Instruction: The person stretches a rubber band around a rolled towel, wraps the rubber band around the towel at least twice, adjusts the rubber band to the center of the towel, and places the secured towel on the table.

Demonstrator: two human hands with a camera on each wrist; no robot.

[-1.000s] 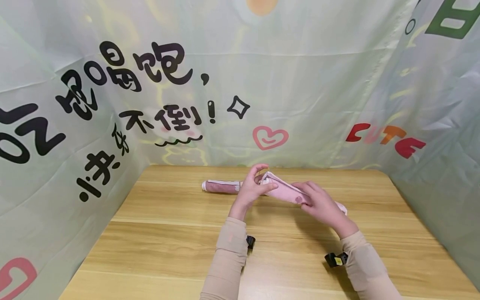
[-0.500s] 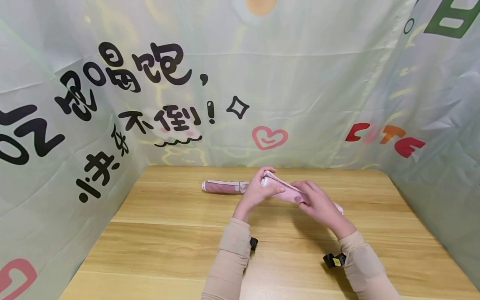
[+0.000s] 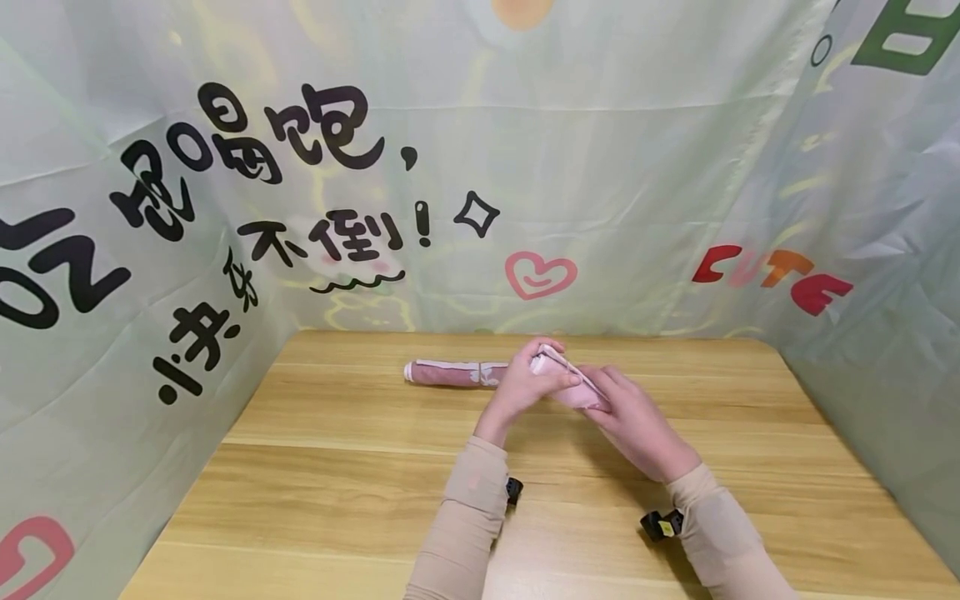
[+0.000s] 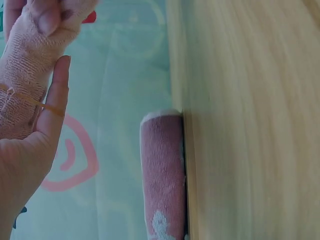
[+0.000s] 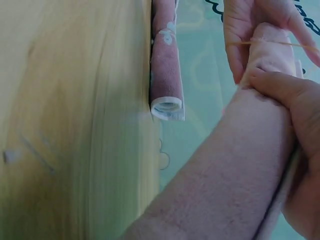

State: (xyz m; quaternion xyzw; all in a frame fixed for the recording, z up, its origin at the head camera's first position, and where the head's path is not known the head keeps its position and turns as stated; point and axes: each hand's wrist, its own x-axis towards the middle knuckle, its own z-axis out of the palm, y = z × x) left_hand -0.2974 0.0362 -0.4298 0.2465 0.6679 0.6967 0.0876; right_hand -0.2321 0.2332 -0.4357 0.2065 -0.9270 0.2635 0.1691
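Observation:
A light pink towel (image 3: 573, 392), rolled into a tube, is held slanting above the table. My right hand (image 3: 637, 421) grips the roll around its middle, thumb pressing on it in the right wrist view. My left hand (image 3: 525, 382) surrounds the far end, thumb on the near side and fingers behind. A thin tan rubber band (image 4: 25, 96) is stretched over the left thumb and fingers and crosses the towel's end. Behind the left hand, a darker pink rolled towel (image 3: 446, 374) with white edges lies on the table; the left hand hides its right end in the head view.
The wooden table (image 3: 315, 483) reaches back to a printed fabric backdrop (image 3: 630, 183) with lettering and a pink heart. Fabric also stands along both sides. A small black camera sits at each wrist, the right one (image 3: 662, 525) close over the table.
My left hand has shifted right along the light pink towel, the rubber band with it. The right hand has moved slightly left, bringing the hands closer together. The darker towel stays put.

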